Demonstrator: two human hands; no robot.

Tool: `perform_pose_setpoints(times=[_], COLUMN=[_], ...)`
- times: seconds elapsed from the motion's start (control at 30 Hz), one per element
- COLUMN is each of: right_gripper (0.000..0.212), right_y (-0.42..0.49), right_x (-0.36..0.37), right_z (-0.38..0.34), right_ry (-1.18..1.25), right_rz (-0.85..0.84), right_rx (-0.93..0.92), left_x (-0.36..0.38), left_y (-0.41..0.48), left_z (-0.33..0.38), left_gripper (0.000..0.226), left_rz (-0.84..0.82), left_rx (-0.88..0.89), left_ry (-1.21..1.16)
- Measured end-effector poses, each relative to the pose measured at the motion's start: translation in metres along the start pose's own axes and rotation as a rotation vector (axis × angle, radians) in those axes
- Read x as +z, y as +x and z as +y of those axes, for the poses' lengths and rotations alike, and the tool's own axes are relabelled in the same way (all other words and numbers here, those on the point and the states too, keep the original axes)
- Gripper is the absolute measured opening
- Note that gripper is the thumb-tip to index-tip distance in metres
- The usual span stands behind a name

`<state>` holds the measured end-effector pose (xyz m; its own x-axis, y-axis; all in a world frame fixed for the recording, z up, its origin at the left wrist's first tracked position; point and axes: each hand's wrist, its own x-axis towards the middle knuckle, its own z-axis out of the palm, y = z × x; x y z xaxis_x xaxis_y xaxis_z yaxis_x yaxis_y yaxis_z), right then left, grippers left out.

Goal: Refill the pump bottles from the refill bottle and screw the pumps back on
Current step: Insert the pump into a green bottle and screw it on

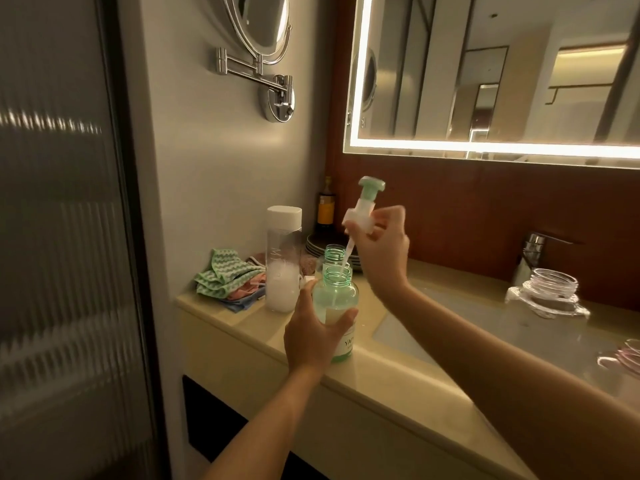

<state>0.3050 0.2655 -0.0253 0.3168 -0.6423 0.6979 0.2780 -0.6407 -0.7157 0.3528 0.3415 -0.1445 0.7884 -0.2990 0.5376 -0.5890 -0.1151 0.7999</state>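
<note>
Two hands share the job: the left hand (313,337) grips the translucent green plastic pump bottle (337,294), which stands near the front edge of the beige table (398,372). The right hand (381,251) pinches the white-and-green pump (363,207) just above. Its thin tube slants down-left into the open neck, with free room overhead.

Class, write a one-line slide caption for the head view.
Left hand grips the green bottle; right hand holds the pump with its tube in the open neck.

Glowing warm from the light strip (450,148) at two o'clock; dimming toward nine; bending at edges; blurring softly.
</note>
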Motion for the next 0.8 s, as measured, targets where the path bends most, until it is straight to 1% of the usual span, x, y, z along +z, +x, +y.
perform_pose_setpoints(times=[0.1, 0.17, 0.27, 0.37, 0.53, 0.6, 0.7, 0.73, 0.8], right_gripper=[0.036, 0.036, 0.037, 0.036, 0.036, 0.040, 0.061, 0.060, 0.043], right_y=[-0.024, -0.035, -0.042, -0.047, -0.042, -0.037, -0.030, -0.029, -0.029], right_x=[0.006, 0.008, 0.004, -0.001, -0.002, -0.001, 0.001, 0.002, 0.001], right_z=[0.015, 0.021, 0.028, 0.035, 0.032, 0.030, 0.028, 0.029, 0.032], right_ry=[-0.047, -0.096, -0.110, -0.120, -0.123, -0.138, -0.108, -0.111, -0.175], right_rz=[-0.140, -0.188, -0.219, -0.292, -0.297, -0.325, -0.448, -0.478, -0.485], right_rx=[0.021, 0.015, 0.039, 0.041, 0.076, 0.101, 0.210, 0.228, 0.160], left_x=[0.000, 0.000, 0.000, 0.000, 0.000, 0.001, 0.001, 0.001, 0.002], left_y=[0.000, 0.001, 0.001, 0.000, -0.001, -0.001, -0.002, -0.002, -0.001], left_z=[0.000, -0.001, 0.000, 0.002, 0.002, 0.002, 0.003, 0.003, 0.002], left_gripper=[0.078, 0.081, 0.083, 0.085, 0.084, 0.085, 0.086, 0.086, 0.085], left_rz=[-0.033, -0.041, -0.038, -0.025, -0.020, -0.016, -0.012, -0.007, 0.003], left_rx=[-0.007, -0.011, -0.018, -0.003, -0.011, -0.011, -0.021, -0.019, -0.013], left_ry=[-0.004, 0.003, -0.014, -0.017, -0.037, -0.034, -0.036, -0.029, -0.015])
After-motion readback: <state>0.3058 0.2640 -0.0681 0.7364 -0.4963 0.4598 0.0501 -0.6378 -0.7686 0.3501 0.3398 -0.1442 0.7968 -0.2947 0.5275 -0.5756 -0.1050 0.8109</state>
